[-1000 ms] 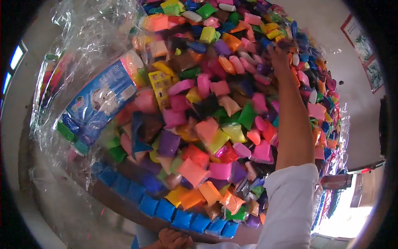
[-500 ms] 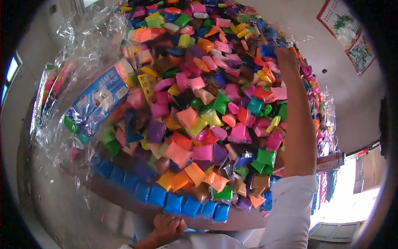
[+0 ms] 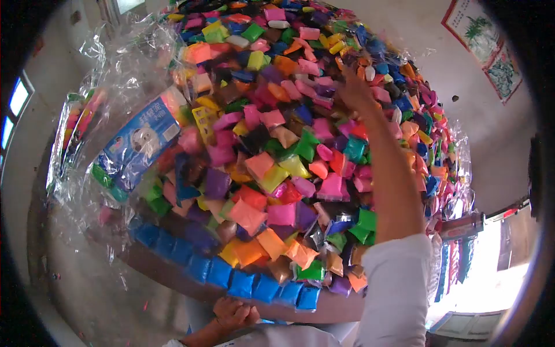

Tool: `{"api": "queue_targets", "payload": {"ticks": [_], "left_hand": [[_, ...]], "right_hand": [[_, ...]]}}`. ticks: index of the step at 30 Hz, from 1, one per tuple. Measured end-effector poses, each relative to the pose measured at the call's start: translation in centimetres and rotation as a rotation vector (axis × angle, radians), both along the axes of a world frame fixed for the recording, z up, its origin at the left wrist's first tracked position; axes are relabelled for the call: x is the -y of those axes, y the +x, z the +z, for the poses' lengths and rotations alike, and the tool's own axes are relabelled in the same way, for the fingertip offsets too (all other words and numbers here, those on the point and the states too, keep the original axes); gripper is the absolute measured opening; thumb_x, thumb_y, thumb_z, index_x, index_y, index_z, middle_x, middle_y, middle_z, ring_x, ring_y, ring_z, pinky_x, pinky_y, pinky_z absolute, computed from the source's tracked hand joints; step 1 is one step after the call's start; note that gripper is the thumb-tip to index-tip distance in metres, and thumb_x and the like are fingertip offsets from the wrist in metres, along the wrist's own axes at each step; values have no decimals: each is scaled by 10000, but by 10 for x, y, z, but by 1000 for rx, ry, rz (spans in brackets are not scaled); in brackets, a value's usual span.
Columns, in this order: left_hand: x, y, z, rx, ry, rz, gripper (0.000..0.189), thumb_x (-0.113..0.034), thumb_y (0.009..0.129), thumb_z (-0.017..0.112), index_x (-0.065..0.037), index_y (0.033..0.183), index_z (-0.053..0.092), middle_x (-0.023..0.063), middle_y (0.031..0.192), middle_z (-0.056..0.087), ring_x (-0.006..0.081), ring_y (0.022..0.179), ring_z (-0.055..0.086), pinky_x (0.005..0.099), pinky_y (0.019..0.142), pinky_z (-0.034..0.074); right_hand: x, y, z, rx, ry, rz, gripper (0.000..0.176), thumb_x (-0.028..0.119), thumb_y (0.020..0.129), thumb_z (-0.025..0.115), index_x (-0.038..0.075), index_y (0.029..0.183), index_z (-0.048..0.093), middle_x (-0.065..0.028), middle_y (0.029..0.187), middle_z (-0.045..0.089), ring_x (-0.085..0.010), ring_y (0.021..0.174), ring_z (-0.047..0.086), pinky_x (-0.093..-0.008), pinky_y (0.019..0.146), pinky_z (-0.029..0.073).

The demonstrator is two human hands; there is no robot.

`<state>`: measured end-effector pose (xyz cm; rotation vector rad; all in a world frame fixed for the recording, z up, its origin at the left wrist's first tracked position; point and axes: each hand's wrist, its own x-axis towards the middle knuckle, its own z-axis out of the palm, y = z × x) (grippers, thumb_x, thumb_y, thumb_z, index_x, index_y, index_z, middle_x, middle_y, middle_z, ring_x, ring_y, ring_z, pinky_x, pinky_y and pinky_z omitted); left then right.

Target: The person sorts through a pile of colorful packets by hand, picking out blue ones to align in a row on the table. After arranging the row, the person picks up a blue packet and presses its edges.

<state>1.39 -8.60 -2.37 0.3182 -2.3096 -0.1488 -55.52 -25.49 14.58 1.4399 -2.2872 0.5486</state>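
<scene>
Small coloured packets (image 3: pixel 283 214) form a big pile on the brown table (image 3: pixel 341 306). My right hand (image 3: pixel 352 92) reaches over the far part of the pile, among pink and orange packets; its fingers are blurred and whatever they hold cannot be made out. Along the near edge runs a row of blue packets (image 3: pixel 241 284). Just below that row, at the table's edge, my left hand (image 3: pixel 236 312) rests with its fingers curled; anything inside them is hidden.
Clear plastic wrapping (image 3: pixel 130 63) and a blue printed bag (image 3: pixel 139 141) lie at the left of the pile. A cylindrical object (image 3: pixel 462 225) stands out beyond the right edge. Framed pictures (image 3: pixel 480 40) hang on the wall at the upper right.
My right hand has moved left from the far right of the pile, where it was by a blue packet. My left hand has stayed in nearly the same place.
</scene>
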Motion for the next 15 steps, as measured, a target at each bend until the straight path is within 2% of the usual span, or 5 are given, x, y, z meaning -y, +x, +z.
{"api": "queue_targets", "payload": {"ticks": [1, 4, 6, 10, 15], "left_hand": [[0, -3, 1, -81, -1, 16, 207, -217, 733, 625, -159, 626, 457, -5, 619, 480, 171, 495, 478, 320, 451, 347], [0, 3, -11, -101, -84, 21, 204, -208, 723, 631, -157, 624, 460, -4, 604, 482, 170, 497, 483, 320, 455, 352], [0, 3, -11, -43, -165, 2, 201, -201, 717, 633, -155, 624, 462, -3, 602, 487, 172, 500, 485, 321, 459, 356], [-2, -5, 8, -116, 95, 24, 184, -183, 708, 631, -145, 624, 472, -4, 612, 501, 171, 507, 498, 319, 465, 365], [0, -7, 19, -90, 82, 28, 179, -178, 715, 623, -142, 622, 475, -6, 612, 507, 167, 508, 508, 315, 460, 364]], "right_hand": [[9, 42, 10, 162, 111, -87, 355, 274, 838, 563, 46, 1109, 576, -195, 1220, 566, -397, 1112, 542, -459, 872, 474], [29, 86, -3, 257, 193, 107, 352, 257, 815, 556, 57, 1104, 576, -231, 1176, 580, -410, 1083, 559, -477, 879, 468], [29, 104, -2, 125, 212, -6, 316, 220, 803, 547, 42, 1061, 589, -243, 1139, 591, -399, 1054, 575, -468, 886, 469], [15, 110, -15, 40, 350, -69, 285, 183, 821, 511, -5, 982, 651, -206, 1027, 654, -359, 941, 648, -453, 834, 519], [7, 93, -35, -168, 674, 249, 242, 187, 869, 466, 41, 992, 615, -222, 1013, 627, -375, 925, 619, -459, 809, 502]]}}
